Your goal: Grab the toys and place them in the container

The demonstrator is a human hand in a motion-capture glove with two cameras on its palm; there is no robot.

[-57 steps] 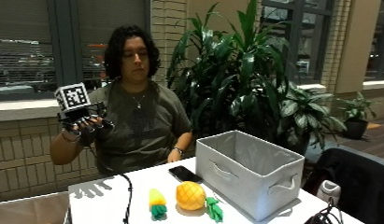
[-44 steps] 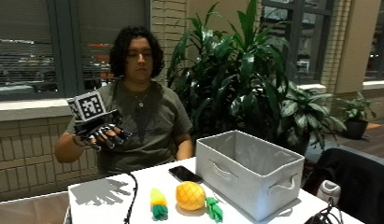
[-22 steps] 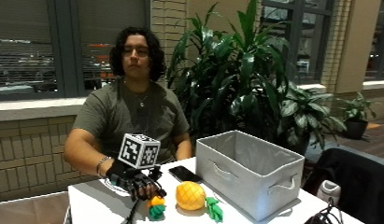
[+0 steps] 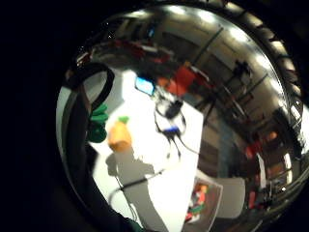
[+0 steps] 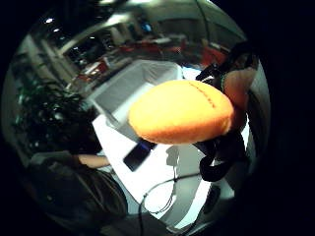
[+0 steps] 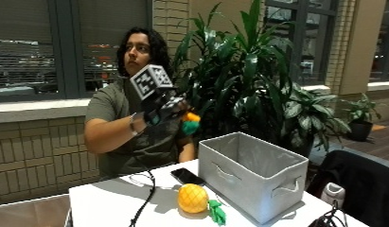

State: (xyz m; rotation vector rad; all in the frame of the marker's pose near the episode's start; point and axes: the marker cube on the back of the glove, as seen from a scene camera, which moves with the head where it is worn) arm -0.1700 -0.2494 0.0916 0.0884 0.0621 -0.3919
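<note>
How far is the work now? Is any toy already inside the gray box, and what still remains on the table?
No toy shows inside the gray container, though only part of its inside is visible. In hand: the gloved right hand holds an orange toy with a green top raised above the table, not yet over the container. Left: the pineapple toy and a green toy beside it lie on the table by the container.

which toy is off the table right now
The small orange toy with green leaves, held up in the gloved right hand above the table. The pineapple toy sits on the white table beside the grey container.
</note>
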